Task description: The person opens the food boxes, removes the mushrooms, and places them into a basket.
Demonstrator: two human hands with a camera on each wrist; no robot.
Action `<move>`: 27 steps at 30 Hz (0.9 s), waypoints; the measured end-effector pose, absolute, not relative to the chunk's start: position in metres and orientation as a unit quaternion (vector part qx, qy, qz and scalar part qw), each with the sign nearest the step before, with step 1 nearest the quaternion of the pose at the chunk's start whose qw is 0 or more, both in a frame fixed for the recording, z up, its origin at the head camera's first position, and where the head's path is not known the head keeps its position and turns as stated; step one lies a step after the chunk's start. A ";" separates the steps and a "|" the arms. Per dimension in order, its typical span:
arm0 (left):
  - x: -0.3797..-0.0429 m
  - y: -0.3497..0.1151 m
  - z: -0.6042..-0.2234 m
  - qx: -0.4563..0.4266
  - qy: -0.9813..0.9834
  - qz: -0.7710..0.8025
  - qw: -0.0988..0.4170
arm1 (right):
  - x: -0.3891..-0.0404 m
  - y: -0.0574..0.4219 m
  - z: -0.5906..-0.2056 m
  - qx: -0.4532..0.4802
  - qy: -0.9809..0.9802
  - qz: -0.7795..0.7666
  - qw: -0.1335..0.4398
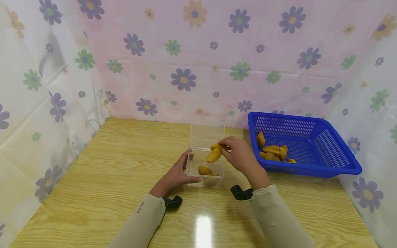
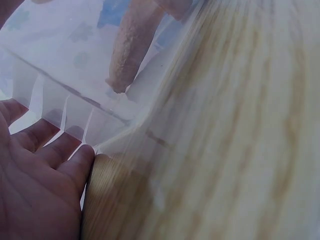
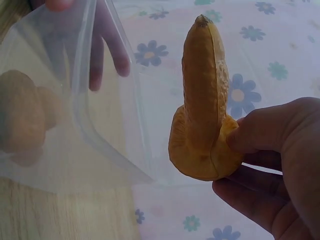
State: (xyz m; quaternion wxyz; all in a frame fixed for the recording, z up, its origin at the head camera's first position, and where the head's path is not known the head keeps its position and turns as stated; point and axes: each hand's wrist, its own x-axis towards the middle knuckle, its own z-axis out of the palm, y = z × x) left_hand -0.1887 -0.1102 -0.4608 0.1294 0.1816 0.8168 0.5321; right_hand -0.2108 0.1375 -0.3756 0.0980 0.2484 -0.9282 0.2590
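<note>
My right hand pinches a yellow-brown mushroom by its cap, thumb on one side and fingers on the other. In the head view this mushroom hangs over the open clear plastic box, its stem pointing down into it. My left hand holds the box at its left side, the thumb along the front and the fingers on the side wall. Another mushroom lies inside the box, seen through the wall in both wrist views. The clear lid stretches back from the box's rear edge.
At the right, a blue plastic basket stands on the wooden table, with several more mushrooms in its left part. A flowered cloth hangs behind and along both sides. Dark wrist-worn devices sit below both hands.
</note>
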 end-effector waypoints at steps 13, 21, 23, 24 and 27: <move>-0.188 -0.111 -0.461 0.184 0.818 0.529 0.134 | -0.213 0.165 -0.369 0.229 -0.929 0.252 0.149; -0.190 -0.111 -0.467 0.175 0.811 0.541 0.137 | -0.216 0.189 -0.369 0.195 -0.935 0.249 0.157; -0.194 -0.111 -0.477 0.172 0.810 0.545 0.131 | -0.216 0.196 -0.368 0.188 -0.935 0.251 0.164; -0.197 -0.111 -0.482 0.172 0.809 0.547 0.127 | -0.216 0.199 -0.368 0.183 -0.935 0.251 0.169; -0.203 -0.112 -0.495 0.173 0.808 0.551 0.114 | -0.215 0.209 -0.366 0.171 -0.934 0.257 0.179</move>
